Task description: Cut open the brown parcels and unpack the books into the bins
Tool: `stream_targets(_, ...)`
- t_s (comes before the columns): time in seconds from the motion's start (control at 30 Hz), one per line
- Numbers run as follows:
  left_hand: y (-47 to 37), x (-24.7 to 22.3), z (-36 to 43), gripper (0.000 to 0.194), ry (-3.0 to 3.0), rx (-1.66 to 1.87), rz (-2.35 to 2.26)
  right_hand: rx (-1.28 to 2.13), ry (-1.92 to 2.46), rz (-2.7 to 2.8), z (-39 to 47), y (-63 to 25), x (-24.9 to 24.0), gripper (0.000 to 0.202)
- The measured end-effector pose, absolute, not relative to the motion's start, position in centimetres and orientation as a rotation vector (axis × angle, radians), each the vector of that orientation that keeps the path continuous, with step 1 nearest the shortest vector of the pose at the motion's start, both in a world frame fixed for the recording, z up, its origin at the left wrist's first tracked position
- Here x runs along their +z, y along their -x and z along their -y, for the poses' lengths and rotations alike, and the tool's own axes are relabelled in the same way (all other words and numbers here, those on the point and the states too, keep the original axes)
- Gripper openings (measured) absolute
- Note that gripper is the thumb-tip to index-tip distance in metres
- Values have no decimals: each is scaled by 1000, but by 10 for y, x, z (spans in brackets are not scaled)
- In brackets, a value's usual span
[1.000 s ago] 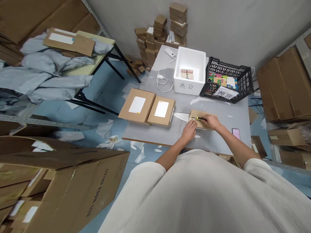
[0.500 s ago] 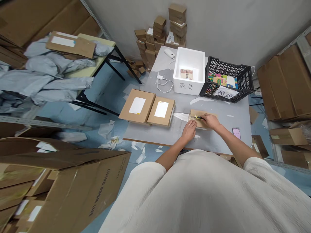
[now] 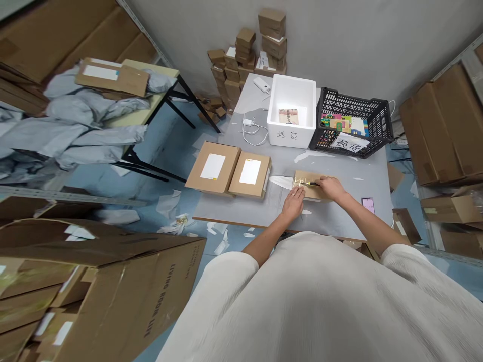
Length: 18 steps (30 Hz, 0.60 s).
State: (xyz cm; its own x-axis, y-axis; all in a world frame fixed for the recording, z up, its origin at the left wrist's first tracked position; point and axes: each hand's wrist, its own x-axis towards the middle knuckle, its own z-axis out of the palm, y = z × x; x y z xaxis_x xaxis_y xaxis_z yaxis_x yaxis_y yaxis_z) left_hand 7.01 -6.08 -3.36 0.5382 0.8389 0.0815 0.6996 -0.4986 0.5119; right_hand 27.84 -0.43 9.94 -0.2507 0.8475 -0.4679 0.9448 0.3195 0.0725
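Note:
A small brown cardboard box [image 3: 307, 176] lies on the grey table in front of me, with clear tape on its left end. My left hand [image 3: 293, 201] holds the box at its near left corner, fingers closed on the edge. My right hand [image 3: 329, 188] is closed around a box cutter [image 3: 313, 183], yellow and black, whose tip lies over the top of the box. My palm hides most of the handle. A strip of white paper [image 3: 281, 181] lies at the box's left side.
Two labelled cardboard boxes [image 3: 213, 167] stand to the left. Behind are a white foam bin [image 3: 292, 136] and a black crate [image 3: 352, 128] with colourful packs. A phone [image 3: 368, 204] lies at right, a charger cable [image 3: 255, 131] at back left. A large carton [image 3: 151, 291] stands at lower left.
My right hand has shifted slightly to the right along the box with the box cutter. My left hand stays at the corner. The view has tilted slightly.

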Motion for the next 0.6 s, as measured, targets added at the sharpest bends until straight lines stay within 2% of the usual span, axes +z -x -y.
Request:
stream_targets(0.3,-81,-25,62,61,-2331,434,-1401,-312,-1645,-2112,17,-334,99,41)
stream_targets(0.6,-84,-20,56,64,-2346,352,-1448,-312,-1727,-2047,34,-401,103,37)
